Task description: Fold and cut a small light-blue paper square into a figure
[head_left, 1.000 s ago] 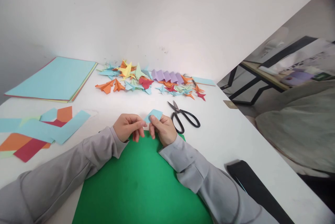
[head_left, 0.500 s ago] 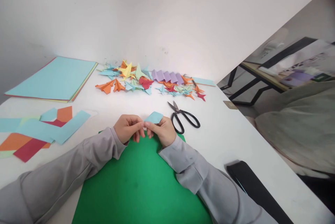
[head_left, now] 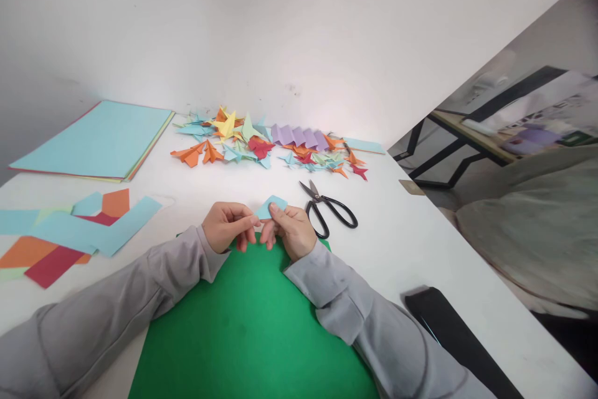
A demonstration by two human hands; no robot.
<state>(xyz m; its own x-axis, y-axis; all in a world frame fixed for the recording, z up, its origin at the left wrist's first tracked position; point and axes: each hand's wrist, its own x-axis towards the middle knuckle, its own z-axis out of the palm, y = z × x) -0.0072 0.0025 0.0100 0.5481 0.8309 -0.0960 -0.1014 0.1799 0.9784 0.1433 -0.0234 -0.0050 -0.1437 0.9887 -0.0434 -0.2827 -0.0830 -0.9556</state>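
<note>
A small folded piece of light blue paper (head_left: 267,208) is held up between my hands, above the far edge of a green sheet (head_left: 243,318). My right hand (head_left: 295,231) grips it, thumb pressed flat on its face and fingers behind. At the paper's lower left corner, the thumb and forefinger of my left hand (head_left: 230,226) are pinched together; its other fingers curl below. Black-handled scissors (head_left: 322,201) lie partly spread just right of my right hand, one handle loop over the green sheet's corner.
Folded paper shapes (head_left: 227,128) in several colours line the wall, with a pleated purple paper (head_left: 299,136) among them. Cut paper strips (head_left: 65,231) lie at left, before a stack of coloured sheets (head_left: 98,137). A long black object (head_left: 455,337) rests at right.
The blue paper has shifted slightly left and turned in my fingers. My right thumb has moved up from its lower edge onto its face. My left hand has barely moved.
</note>
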